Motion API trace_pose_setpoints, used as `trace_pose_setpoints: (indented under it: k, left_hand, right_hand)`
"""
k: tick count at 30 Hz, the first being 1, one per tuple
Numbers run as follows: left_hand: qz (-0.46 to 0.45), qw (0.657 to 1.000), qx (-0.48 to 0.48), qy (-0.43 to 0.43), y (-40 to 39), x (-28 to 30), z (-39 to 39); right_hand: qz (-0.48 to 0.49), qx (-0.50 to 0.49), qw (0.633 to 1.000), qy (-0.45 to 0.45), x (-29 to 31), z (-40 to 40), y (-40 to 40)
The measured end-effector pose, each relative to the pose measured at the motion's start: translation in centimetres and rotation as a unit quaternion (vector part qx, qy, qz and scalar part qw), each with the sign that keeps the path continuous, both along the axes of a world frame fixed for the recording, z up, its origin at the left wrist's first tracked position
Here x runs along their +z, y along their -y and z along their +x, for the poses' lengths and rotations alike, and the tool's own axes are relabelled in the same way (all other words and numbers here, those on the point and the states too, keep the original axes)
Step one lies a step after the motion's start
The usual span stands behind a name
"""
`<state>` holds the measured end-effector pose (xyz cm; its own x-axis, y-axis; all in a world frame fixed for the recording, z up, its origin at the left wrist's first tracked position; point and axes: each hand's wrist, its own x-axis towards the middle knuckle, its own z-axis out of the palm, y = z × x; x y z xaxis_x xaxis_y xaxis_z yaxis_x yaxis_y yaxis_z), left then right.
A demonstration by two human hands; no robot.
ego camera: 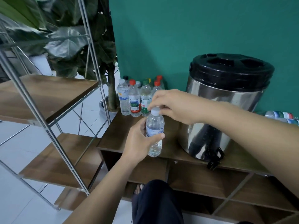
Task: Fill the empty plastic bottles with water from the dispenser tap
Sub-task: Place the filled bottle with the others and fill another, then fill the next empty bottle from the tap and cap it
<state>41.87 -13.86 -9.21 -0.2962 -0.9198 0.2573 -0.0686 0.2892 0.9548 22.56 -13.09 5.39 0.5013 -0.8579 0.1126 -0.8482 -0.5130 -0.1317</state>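
My left hand grips the body of a clear plastic bottle with a white cap, held upright above the wooden cabinet top. My right hand pinches that cap from above. The bottle looks full of water. To the right stands a steel dispenser with a black lid; its black tap hangs over the cabinet's front edge. Several capped bottles stand grouped at the cabinet's back left corner against the green wall.
Bottles lying on their sides show behind the dispenser at right. A metal-framed wooden shelf unit stands to the left, with a large leafy plant behind it. Open cubbies sit under the cabinet top; my dark-clothed leg is below.
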Motion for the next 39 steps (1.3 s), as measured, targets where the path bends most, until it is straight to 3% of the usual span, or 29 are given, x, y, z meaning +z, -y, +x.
trace_pose_setpoints:
  k: [6,13,16,20,30,33,35,39]
  left_hand:
    - [-0.001,0.999,0.044,0.028,4.4,-1.1,0.2]
    - [0.01,0.998,0.057,0.018,7.1,-1.8,0.4]
    - [0.008,0.998,0.067,0.011,7.7,-2.3,0.1]
    - [0.003,0.998,0.06,0.018,8.1,-2.7,0.3]
    - [0.035,0.992,0.056,0.109,7.0,-0.7,1.9]
    - [-0.036,0.97,0.176,0.165,4.8,0.6,2.7]
    - [-0.066,0.962,0.218,0.153,2.5,2.0,2.4]
    - [-0.114,0.979,0.134,0.108,-3.3,5.3,-0.8]
  right_hand:
    - [0.015,-0.047,0.999,-0.008,-1.9,1.5,4.8]
    - [-0.031,-0.096,0.989,0.11,-4.6,2.6,7.8]
    - [-0.078,-0.09,0.988,0.096,-5.2,3.3,8.2]
    - [-0.101,-0.116,0.973,0.169,-6.5,3.5,8.5]
    - [-0.067,-0.184,0.955,0.222,-6.6,2.7,5.7]
    - [-0.072,-0.206,0.933,0.287,-6.3,1.8,2.9]
    - [-0.067,-0.224,0.912,0.336,-6.3,1.2,0.5]
    - [-0.07,-0.234,0.874,0.421,-6.4,-0.9,-5.5]
